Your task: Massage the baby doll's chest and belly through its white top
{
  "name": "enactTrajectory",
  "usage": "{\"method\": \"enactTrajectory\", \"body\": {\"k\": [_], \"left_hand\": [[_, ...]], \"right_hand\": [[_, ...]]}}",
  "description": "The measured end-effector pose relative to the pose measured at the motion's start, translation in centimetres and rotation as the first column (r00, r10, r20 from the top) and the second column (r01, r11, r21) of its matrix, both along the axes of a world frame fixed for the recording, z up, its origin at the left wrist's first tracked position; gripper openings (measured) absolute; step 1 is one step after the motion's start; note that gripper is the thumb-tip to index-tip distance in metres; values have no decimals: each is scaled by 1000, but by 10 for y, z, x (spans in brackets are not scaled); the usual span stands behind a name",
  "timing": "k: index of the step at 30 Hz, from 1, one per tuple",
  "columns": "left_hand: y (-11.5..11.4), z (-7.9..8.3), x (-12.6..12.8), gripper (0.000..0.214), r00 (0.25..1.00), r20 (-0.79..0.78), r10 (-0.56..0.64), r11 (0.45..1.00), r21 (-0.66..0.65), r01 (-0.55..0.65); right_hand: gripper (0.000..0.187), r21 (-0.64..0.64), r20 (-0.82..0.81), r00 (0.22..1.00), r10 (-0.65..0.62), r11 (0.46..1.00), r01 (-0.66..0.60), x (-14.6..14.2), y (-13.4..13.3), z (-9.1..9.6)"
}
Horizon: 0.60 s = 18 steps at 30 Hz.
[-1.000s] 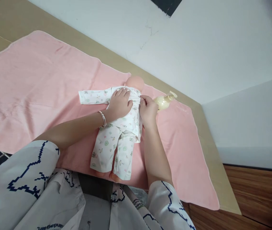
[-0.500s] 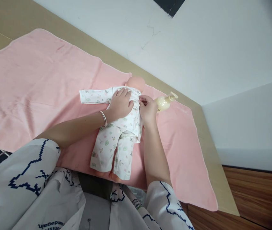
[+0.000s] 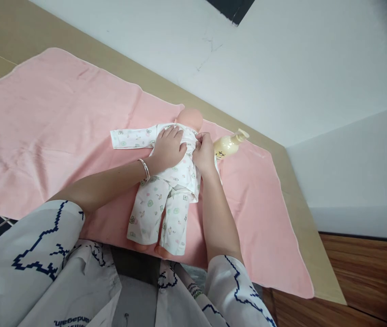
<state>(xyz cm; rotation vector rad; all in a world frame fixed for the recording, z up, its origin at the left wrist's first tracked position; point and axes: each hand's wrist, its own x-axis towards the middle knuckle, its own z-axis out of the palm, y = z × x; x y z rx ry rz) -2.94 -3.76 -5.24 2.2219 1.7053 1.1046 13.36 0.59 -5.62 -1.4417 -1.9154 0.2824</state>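
Observation:
A baby doll [image 3: 190,119] lies on its back in a white printed top [image 3: 183,179] and matching trousers [image 3: 148,213]. One sleeve [image 3: 132,139] stretches out to the left. My left hand [image 3: 168,147] rests flat on the doll's chest, fingers slightly spread and a silver bangle on the wrist. At the shoulder on the right side, my right hand [image 3: 204,153] pinches the edge of the top between thumb and fingers. Part of the other sleeve shows behind my right wrist. Just right of that hand, a pale yellow pump bottle [image 3: 227,145] lies tilted.
Under the doll a pink blanket [image 3: 261,222] covers much of a beige table [image 3: 325,277]. A white wall [image 3: 298,81] borders the table's far edge. Wooden boards [image 3: 366,268] show at the lower right.
My right hand has moved slightly left, closer to the doll's chest, with fabric now showing beyond its wrist. My left hand stays on the chest. The view has shifted a little.

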Motion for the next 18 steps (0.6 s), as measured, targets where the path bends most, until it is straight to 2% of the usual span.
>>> {"method": "enactTrajectory", "body": {"k": [4,9,18], "left_hand": [[2,-4,0,43,1000,10,12,1000,27,-12],[1,-4,0,42,1000,-6,5,1000,29,-5],[2,-7,1,45,1000,-6,15,1000,26,-15]], "right_hand": [[18,133,26,998,-65,989,61,-6,-7,2],[21,253,68,990,-127,962,106,-10,-14,4],[26,270,44,977,-207,944,188,-14,-20,3]]}}
